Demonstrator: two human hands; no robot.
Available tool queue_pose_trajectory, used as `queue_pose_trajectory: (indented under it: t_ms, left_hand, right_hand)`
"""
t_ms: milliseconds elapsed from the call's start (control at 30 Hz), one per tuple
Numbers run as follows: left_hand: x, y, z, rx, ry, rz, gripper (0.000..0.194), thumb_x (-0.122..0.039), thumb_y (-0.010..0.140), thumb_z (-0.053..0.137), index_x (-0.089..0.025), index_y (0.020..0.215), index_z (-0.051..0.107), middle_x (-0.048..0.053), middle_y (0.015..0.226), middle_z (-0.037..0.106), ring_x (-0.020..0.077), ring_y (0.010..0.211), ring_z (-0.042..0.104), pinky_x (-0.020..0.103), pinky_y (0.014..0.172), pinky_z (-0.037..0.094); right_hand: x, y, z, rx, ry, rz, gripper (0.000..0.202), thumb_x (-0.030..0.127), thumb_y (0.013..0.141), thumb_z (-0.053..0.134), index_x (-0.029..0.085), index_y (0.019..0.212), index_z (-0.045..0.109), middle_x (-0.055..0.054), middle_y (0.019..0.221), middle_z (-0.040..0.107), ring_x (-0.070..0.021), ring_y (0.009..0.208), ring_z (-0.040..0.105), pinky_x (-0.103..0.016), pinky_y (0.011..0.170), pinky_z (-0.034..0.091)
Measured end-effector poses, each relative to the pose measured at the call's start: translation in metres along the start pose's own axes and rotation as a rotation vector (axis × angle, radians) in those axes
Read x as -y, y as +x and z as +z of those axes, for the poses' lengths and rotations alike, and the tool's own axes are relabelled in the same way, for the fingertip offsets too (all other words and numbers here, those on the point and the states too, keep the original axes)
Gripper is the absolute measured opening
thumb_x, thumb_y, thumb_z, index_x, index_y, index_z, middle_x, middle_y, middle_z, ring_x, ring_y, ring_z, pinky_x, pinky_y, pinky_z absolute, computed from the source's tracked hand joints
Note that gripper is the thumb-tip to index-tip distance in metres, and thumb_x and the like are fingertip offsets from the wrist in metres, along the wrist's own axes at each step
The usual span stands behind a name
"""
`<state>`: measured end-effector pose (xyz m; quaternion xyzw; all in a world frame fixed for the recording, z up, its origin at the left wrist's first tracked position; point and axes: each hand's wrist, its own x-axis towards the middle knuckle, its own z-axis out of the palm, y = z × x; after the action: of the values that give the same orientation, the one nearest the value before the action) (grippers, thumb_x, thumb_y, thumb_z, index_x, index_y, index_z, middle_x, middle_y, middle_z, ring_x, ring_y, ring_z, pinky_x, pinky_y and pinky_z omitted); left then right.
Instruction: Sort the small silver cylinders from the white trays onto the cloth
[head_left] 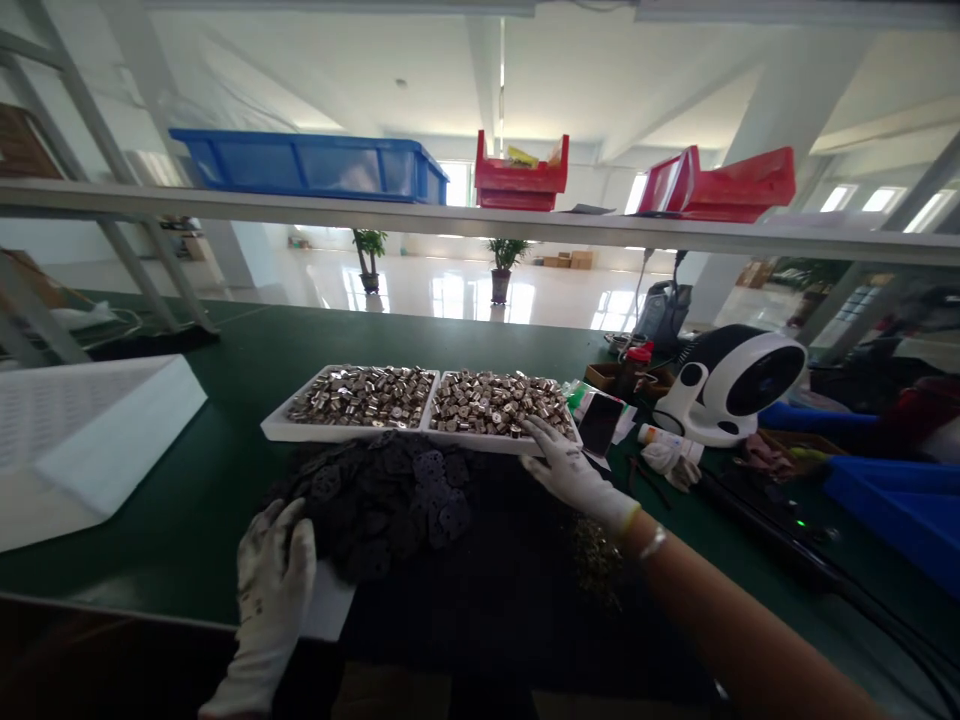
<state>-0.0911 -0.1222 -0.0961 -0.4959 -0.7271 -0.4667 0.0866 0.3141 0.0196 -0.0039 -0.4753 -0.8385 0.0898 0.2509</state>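
Observation:
My left hand (274, 575), in a white glove, rests at the left edge of a heap of flat black plates (382, 500) with small holes. Its thumb and fingers are apart, and nothing shows between them. My right hand (570, 475), also gloved, reaches over the front rim of the right white tray (480, 437). The outstretched fingertips are at small shiny metal cylinders (499, 400) filling that tray. Beside it, a second white tray (337, 433) holds similar metal cylinders (367, 395). Below my right wrist lies a pile of tiny brass-coloured pieces (596, 560).
A white perforated bin (120, 440) stands at left on the green table (240, 345). To the right are a phone (601, 425), a white-and-black fan (731, 385) and a blue bin (900, 510). Overhead, a shelf (315, 215) carries blue and red bins.

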Motion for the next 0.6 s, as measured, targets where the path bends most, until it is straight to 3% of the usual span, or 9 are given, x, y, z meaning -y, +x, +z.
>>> queue_pose_trajectory:
  t_ms: [67, 133, 200, 233, 300, 367, 467, 533, 600]
  left_hand:
    - [-0.027, -0.008, -0.002, -0.059, -0.034, 0.165, 0.051, -0.052, 0.100, 0.045, -0.015, 0.127, 0.068, 0.022, 0.142, 0.063, 0.0411, 0.146, 0.049, 0.063, 0.125, 0.037]
    - [-0.072, -0.021, 0.004, 0.019, -0.146, 0.334, 0.041, -0.037, 0.101, 0.053, -0.021, 0.137, 0.065, 0.017, 0.150, 0.059, 0.0357, 0.149, 0.046, 0.061, 0.126, 0.036]
    - [-0.127, -0.036, 0.023, 0.227, -0.323, 0.434, 0.040, -0.029, 0.101, 0.053, -0.027, 0.139, 0.066, 0.013, 0.148, 0.064, 0.0313, 0.147, 0.050, 0.058, 0.127, 0.036]
    - [-0.154, -0.043, 0.037, 0.389, -0.409, 0.436, 0.040, -0.029, 0.099, 0.053, -0.027, 0.135, 0.069, 0.012, 0.146, 0.066, 0.0316, 0.145, 0.053, 0.060, 0.128, 0.035]
    - [-0.201, -0.051, 0.070, 0.767, -0.498, 0.243, 0.041, -0.029, 0.093, 0.058, -0.024, 0.131, 0.072, 0.009, 0.153, 0.061, 0.0310, 0.151, 0.046, 0.057, 0.134, 0.023]
    - [-0.230, -0.050, 0.105, 0.851, -0.495, 0.124, 0.048, -0.032, 0.090, 0.062, -0.018, 0.135, 0.070, 0.012, 0.156, 0.058, 0.0315, 0.151, 0.047, 0.049, 0.132, 0.029]
    - [-0.238, -0.038, 0.145, 0.860, -0.455, -0.093, 0.059, -0.034, 0.098, 0.051, -0.003, 0.148, 0.057, 0.023, 0.157, 0.055, 0.0343, 0.150, 0.049, 0.047, 0.129, 0.035]
    - [-0.228, -0.033, 0.161, 0.830, -0.439, -0.212, 0.065, -0.032, 0.102, 0.043, 0.004, 0.156, 0.043, 0.028, 0.164, 0.044, 0.0346, 0.156, 0.040, 0.048, 0.131, 0.030]
    - [-0.215, -0.035, 0.171, 0.808, -0.450, -0.274, 0.070, -0.033, 0.102, 0.046, 0.005, 0.161, 0.033, 0.027, 0.170, 0.032, 0.0338, 0.161, 0.030, 0.046, 0.133, 0.025]
  right_hand:
    - [0.003, 0.051, 0.011, 0.033, 0.031, 0.017, 0.058, 0.023, 0.099, 0.068, 0.019, 0.155, 0.052, -0.016, 0.163, 0.046, -0.0330, 0.152, 0.041, -0.058, 0.128, 0.032]
    - [0.007, 0.094, 0.019, 0.071, 0.063, 0.033, 0.051, 0.028, 0.102, 0.069, 0.020, 0.151, 0.055, -0.015, 0.159, 0.049, -0.0342, 0.147, 0.047, -0.061, 0.124, 0.037]
    - [0.011, 0.125, 0.024, 0.110, 0.088, 0.055, 0.047, 0.035, 0.105, 0.067, 0.020, 0.148, 0.058, -0.015, 0.155, 0.053, -0.0337, 0.141, 0.053, -0.061, 0.119, 0.042]
    - [0.013, 0.136, 0.026, 0.130, 0.096, 0.065, 0.046, 0.038, 0.105, 0.067, 0.020, 0.147, 0.058, -0.015, 0.153, 0.055, -0.0332, 0.138, 0.055, -0.060, 0.118, 0.044]
    - [0.016, 0.150, 0.027, 0.169, 0.101, 0.076, 0.045, 0.040, 0.105, 0.066, 0.019, 0.145, 0.059, -0.014, 0.150, 0.057, -0.0327, 0.135, 0.057, -0.059, 0.116, 0.046]
    - [0.018, 0.153, 0.026, 0.205, 0.093, 0.069, 0.043, 0.041, 0.105, 0.067, 0.020, 0.142, 0.061, -0.014, 0.150, 0.057, -0.0324, 0.135, 0.057, -0.059, 0.115, 0.046]
    - [0.015, 0.150, 0.020, 0.245, 0.061, 0.064, 0.043, 0.041, 0.105, 0.067, 0.021, 0.143, 0.061, -0.014, 0.151, 0.056, -0.0322, 0.135, 0.057, -0.058, 0.116, 0.047]
    - [0.010, 0.150, 0.017, 0.259, 0.034, 0.071, 0.044, 0.039, 0.105, 0.067, 0.020, 0.144, 0.060, -0.014, 0.150, 0.056, -0.0323, 0.134, 0.058, -0.058, 0.115, 0.047]
    - [0.006, 0.156, 0.015, 0.266, 0.006, 0.076, 0.044, 0.039, 0.105, 0.067, 0.020, 0.145, 0.059, -0.014, 0.150, 0.056, -0.0323, 0.134, 0.058, -0.058, 0.114, 0.048]
